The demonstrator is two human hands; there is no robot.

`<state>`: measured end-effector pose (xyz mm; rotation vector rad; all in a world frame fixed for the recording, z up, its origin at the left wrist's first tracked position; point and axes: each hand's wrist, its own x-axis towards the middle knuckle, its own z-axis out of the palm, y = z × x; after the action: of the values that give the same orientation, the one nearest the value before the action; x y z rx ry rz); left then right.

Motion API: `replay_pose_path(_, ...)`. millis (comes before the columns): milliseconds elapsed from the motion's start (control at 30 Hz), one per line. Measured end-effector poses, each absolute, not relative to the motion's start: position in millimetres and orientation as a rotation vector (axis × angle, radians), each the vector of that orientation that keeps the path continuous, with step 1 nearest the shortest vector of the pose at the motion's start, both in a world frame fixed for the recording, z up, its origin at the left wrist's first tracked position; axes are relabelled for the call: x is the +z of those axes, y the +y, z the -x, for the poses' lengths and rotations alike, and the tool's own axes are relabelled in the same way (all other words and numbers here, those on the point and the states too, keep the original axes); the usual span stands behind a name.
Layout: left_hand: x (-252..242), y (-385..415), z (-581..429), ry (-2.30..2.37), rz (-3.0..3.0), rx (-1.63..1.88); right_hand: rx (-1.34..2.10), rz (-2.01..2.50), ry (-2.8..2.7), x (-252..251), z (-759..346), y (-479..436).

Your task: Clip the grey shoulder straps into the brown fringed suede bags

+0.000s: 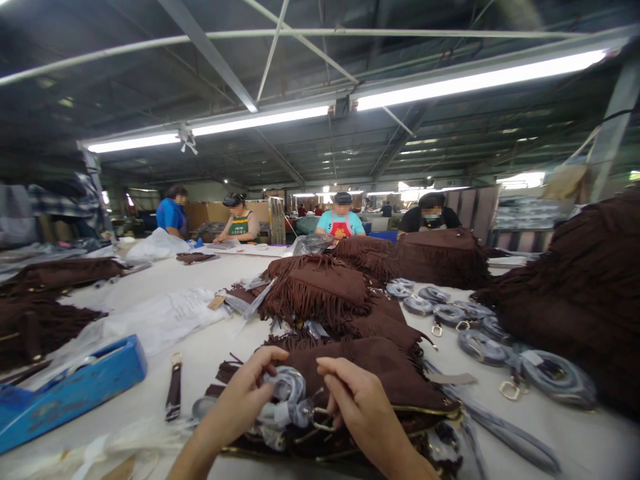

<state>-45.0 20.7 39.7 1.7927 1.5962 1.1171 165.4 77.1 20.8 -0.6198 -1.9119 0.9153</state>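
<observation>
A coiled strap (290,387) wrapped in clear plastic lies on a dark brown fringed bag (365,360), with a gold metal buckle (321,419) at its right end. My left hand (240,393) curls its fingers and thumb around the left side of the coil. To the right of the coil, beside the buckle, is my right hand (360,400). Its thumb and fingertips are pressed together, and what they pinch, if anything, is too small to name. A gold zipper edge runs along the bag's front.
More fringed bags (320,287) are piled ahead, and a tall brown heap (575,287) stands at right. Several wrapped strap coils (555,377) lie near it. A blue tape dispenser (75,390), a short strap (174,387) and plastic bags (165,317) are at left. Co-workers (341,220) sit across the table.
</observation>
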Motion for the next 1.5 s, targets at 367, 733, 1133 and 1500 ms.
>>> replay_pose_path(367, 14.1, 29.9, 53.4, 1.814, -2.150, 0.734, 0.633, 0.657, -2.058, 53.3, -185.7, 68.7)
replay_pose_path(733, 25.6, 19.4, 23.8, 1.492, -2.391, 1.568, 0.206, 0.779, -2.374, 44.8, -167.5, 41.2)
replay_pose_path(1133, -1.9, 36.6, 21.3, 1.529, -2.245, 0.931, 0.380, 0.624, -2.076, 61.8, -208.5, 51.7)
replay_pose_path(1500, 7.2, 39.1, 11.9, 1.564, -2.126, 1.163, -0.377, 0.828, -2.416, -17.9, -243.7, 44.2)
